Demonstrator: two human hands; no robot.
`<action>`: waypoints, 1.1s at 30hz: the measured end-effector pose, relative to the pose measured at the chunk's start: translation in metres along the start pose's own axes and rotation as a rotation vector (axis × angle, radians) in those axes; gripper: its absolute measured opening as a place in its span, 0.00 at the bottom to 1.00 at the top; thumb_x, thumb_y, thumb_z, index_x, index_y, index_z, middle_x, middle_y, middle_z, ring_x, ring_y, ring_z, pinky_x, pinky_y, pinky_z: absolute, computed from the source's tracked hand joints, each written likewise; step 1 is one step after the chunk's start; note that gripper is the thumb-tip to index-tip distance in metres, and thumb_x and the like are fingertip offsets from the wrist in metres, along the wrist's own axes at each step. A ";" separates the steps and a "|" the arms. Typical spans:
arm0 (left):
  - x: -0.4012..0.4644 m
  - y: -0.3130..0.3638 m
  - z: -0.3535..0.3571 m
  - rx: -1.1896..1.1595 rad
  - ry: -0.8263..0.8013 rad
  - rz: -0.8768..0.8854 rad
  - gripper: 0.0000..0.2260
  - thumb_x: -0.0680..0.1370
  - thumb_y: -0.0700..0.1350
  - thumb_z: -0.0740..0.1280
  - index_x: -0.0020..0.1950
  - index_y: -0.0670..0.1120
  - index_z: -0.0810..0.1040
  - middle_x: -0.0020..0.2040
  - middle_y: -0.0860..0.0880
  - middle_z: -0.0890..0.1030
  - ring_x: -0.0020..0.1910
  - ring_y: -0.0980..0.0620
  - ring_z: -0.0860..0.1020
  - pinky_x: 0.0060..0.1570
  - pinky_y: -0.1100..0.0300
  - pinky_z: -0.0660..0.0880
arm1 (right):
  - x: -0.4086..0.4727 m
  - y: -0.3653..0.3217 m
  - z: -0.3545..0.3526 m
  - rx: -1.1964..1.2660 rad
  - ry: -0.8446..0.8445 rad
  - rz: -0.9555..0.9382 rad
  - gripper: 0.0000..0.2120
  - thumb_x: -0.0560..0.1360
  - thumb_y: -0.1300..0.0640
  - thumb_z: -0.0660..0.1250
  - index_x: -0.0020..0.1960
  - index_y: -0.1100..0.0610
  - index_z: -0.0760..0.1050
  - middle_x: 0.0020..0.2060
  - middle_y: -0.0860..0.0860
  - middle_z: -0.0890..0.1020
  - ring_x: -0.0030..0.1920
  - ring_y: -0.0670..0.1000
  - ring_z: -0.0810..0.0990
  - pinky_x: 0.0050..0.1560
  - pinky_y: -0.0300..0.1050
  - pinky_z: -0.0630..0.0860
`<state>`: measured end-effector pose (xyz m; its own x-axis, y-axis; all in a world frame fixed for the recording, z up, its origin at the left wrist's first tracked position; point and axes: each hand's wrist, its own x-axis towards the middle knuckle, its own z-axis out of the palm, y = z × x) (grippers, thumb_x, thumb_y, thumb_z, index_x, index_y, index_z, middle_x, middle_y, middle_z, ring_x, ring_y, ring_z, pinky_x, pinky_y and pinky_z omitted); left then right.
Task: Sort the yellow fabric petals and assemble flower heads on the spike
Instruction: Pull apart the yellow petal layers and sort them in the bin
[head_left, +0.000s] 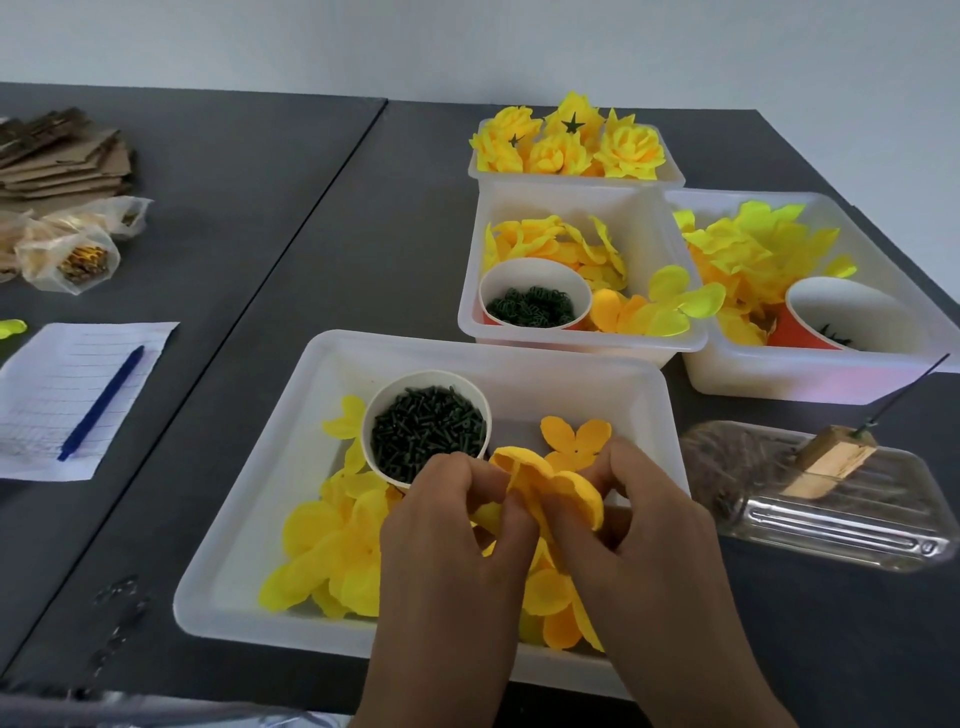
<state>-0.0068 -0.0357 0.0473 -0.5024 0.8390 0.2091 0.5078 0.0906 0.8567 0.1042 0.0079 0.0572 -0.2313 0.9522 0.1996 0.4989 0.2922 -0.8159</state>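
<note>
Single head-worn wide-angle cam, looking fwd and steeply down across the dark desk. Near field: both hands enter from the bottom edge, lower centre of frame, close to lens, over the nearest white tray. Mid field: further trays, upper right of frame. Far field: pale wall along the top. Desk edges splay outward toward the frame sides (wide-angle distortion). No 2nd view; no overlap.
</note>
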 end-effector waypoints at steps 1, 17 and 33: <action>0.000 0.001 0.000 -0.003 0.008 0.003 0.04 0.72 0.52 0.65 0.38 0.55 0.75 0.37 0.58 0.79 0.45 0.61 0.77 0.43 0.68 0.76 | 0.001 0.000 -0.001 -0.003 0.010 0.003 0.12 0.70 0.40 0.65 0.38 0.47 0.69 0.31 0.43 0.78 0.34 0.45 0.79 0.31 0.39 0.78; 0.003 -0.004 0.000 0.018 -0.109 -0.069 0.13 0.76 0.54 0.60 0.34 0.52 0.71 0.35 0.58 0.80 0.34 0.57 0.80 0.35 0.59 0.72 | 0.000 -0.004 0.008 -0.297 -0.003 -0.313 0.02 0.72 0.55 0.66 0.42 0.52 0.74 0.35 0.43 0.78 0.28 0.46 0.76 0.25 0.42 0.77; -0.012 0.002 -0.002 0.023 0.047 0.074 0.12 0.78 0.50 0.65 0.36 0.49 0.76 0.30 0.56 0.79 0.34 0.61 0.79 0.34 0.67 0.74 | 0.019 -0.004 -0.013 -0.168 0.114 -0.057 0.11 0.74 0.45 0.58 0.36 0.48 0.66 0.25 0.46 0.72 0.26 0.46 0.73 0.26 0.39 0.67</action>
<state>-0.0013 -0.0463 0.0471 -0.4947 0.8178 0.2942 0.5604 0.0415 0.8272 0.1086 0.0256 0.0707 -0.1721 0.9348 0.3106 0.6220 0.3476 -0.7016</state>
